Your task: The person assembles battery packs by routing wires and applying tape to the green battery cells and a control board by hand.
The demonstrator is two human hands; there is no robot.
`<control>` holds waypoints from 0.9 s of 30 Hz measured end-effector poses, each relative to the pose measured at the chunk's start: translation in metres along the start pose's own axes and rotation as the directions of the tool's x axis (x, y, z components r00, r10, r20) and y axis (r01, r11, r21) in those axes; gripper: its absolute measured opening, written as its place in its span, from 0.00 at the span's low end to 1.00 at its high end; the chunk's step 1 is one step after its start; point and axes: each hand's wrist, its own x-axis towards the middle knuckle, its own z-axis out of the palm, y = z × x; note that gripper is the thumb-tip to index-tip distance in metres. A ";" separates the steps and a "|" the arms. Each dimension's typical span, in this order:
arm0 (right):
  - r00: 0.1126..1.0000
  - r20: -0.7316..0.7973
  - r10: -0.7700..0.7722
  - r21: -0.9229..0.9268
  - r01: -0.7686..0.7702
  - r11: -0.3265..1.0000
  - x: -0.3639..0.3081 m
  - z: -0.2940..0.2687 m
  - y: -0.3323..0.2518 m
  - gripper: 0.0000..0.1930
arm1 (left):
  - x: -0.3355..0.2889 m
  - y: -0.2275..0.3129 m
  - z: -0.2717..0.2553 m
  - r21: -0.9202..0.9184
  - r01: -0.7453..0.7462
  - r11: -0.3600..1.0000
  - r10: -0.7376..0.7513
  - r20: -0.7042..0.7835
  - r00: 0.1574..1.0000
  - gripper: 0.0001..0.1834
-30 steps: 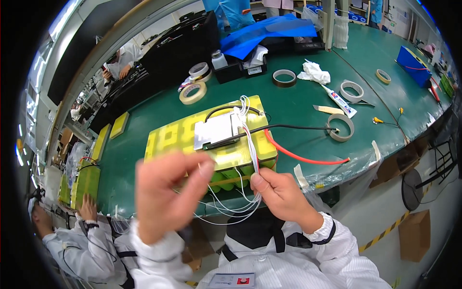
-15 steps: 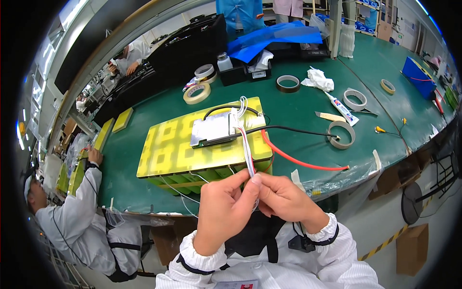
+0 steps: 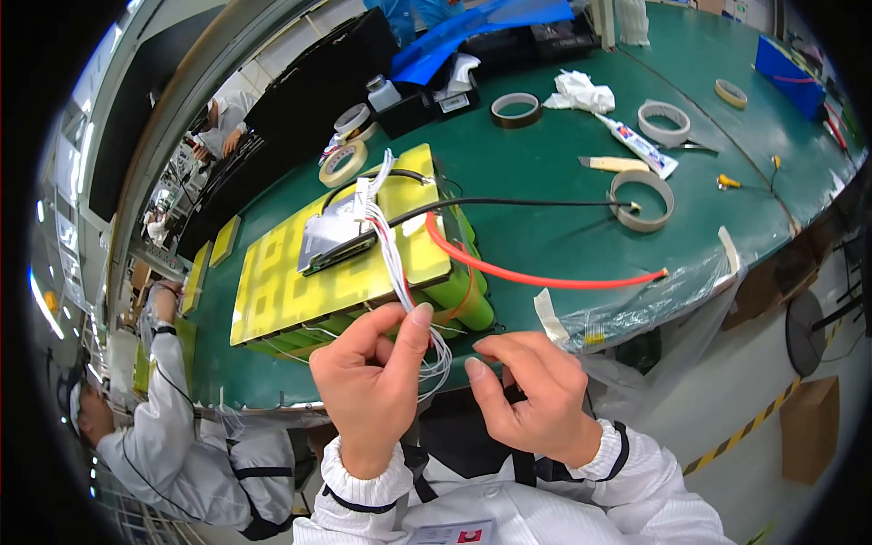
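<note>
Right hand off, left hand holding the white wires alone!
Half a second ago both hands met on the bundle; now the right hand (image 3: 536, 395) has come away to the side, fingers half curled, thumb parted from them, nothing visible in its grasp. The left hand (image 3: 368, 372) has thumb and forefinger pinched together on the white wires (image 3: 391, 259), so the bundle hangs on one grip and the other hand looks free. Behind sits the battery pack (image 3: 291, 291), yellow top up on the green table (image 3: 563, 163), the wires running from its silver plate (image 3: 331, 232) over the near edge.
</note>
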 end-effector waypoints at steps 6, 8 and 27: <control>1.000 0.017 0.016 -0.030 -0.016 0.999 0.004 0.007 0.000 0.15 | 0.000 0.001 -0.002 0.000 0.047 0.999 -0.047 0.026 0.999 0.10; 0.991 0.063 0.116 0.057 -0.120 0.991 0.004 0.008 0.000 0.20 | -0.001 -0.002 -0.004 -0.010 0.040 0.999 -0.040 0.020 0.999 0.10; 0.998 -0.026 0.048 -0.047 -0.050 0.998 0.009 0.025 -0.003 0.16 | -0.002 -0.009 0.010 0.278 -0.286 0.917 0.313 -0.059 0.948 0.07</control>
